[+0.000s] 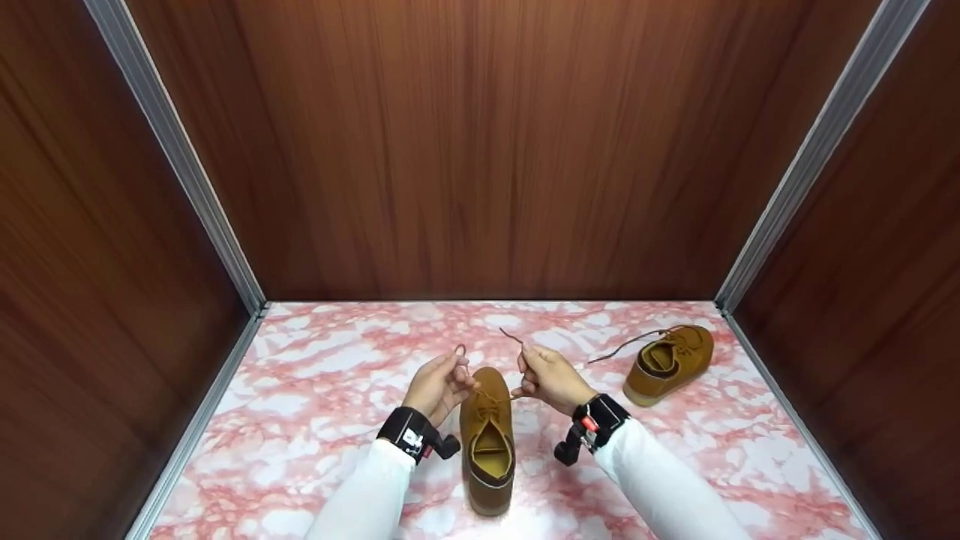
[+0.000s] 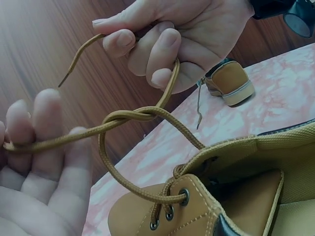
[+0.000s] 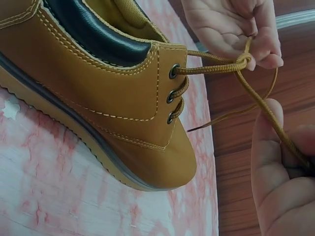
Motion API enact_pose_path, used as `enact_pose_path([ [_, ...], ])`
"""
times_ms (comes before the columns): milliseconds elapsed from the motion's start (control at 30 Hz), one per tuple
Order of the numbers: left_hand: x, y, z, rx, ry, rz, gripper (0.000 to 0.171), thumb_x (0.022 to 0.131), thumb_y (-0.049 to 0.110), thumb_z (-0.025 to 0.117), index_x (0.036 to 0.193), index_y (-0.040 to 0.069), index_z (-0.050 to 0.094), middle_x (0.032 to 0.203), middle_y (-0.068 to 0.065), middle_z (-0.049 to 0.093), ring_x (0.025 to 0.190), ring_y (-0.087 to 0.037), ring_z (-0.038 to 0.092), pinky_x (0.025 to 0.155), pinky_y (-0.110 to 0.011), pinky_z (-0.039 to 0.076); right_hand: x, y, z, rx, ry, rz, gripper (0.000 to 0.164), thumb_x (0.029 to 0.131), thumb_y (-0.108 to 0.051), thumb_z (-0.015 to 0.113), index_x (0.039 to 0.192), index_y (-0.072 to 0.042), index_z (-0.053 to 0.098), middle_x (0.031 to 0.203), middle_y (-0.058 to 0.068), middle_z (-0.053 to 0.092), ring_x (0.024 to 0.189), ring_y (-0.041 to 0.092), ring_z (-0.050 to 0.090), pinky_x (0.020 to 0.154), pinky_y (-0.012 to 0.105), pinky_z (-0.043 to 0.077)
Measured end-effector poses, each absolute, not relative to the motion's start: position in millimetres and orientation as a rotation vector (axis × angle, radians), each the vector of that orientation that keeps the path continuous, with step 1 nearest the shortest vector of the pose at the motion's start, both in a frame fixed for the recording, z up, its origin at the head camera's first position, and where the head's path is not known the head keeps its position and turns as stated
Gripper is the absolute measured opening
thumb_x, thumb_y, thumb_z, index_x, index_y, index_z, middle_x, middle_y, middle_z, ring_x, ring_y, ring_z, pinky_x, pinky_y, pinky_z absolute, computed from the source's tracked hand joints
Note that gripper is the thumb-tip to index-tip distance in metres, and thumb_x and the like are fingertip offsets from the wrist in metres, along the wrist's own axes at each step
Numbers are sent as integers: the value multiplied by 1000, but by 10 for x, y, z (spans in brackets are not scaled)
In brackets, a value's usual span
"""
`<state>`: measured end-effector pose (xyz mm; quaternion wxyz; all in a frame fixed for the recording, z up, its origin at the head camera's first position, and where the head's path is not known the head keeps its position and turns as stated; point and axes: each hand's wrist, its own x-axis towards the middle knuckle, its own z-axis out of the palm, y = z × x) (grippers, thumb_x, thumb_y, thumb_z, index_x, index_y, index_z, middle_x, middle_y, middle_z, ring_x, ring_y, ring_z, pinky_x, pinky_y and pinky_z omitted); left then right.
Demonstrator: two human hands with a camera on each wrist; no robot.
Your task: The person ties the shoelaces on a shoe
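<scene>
A tan lace-up shoe stands between my hands, toe pointing away. My left hand, left of its toe, holds one end of the brown shoelace, which runs across the fingers. On the right, my right hand grips the other end in curled fingers, a short tip sticking out past the thumb. Between the hands the two ends cross in a loose twist above the tongue. In the right wrist view the lace comes out of the dark eyelets, and the left hand appears beyond the twist.
A second tan shoe stands to the right, its loose lace trailing left over the pink and white marbled tabletop. Brown wood-grain panels with grey metal corner strips enclose the back and sides.
</scene>
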<state>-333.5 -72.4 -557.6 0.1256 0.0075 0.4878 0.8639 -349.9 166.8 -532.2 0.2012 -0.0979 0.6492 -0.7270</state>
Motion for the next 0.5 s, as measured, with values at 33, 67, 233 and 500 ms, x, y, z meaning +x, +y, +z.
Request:
enact_pose_path([
  [33,-3331,-731,-5581,23,1416,2518,24,114,22,40,109,6,58,74,5,58,73,-10,65,84,-32,62,-3502,1676,-5329,-273,1814,-2035,41,115,-38,35,87,-11,50,57,-4,41,56,10,46,82,41,62],
  [67,-3326,-737,-5584,27,1417,2519,25,114,21,39,109,6,58,74,5,56,72,-10,63,84,-31,62,-3503,1686,-5333,-273,1819,-2038,42,115,-38,35,87,-11,50,58,-5,40,56,10,45,79,39,61],
  [233,-3314,-779,-5610,41,1435,2515,25,114,22,39,107,6,58,71,6,50,67,-8,54,83,-31,61,-3521,1769,-5369,-249,1826,-2065,43,114,-41,37,86,-13,52,56,-6,37,56,10,41,74,33,59],
  [500,-3292,-840,-5656,18,1451,2499,25,113,23,44,99,12,62,68,6,50,64,-7,54,79,-31,62,-3551,1940,-5444,-206,1823,-2135,42,115,-37,36,85,-12,52,53,-8,34,52,10,36,68,30,57],
])
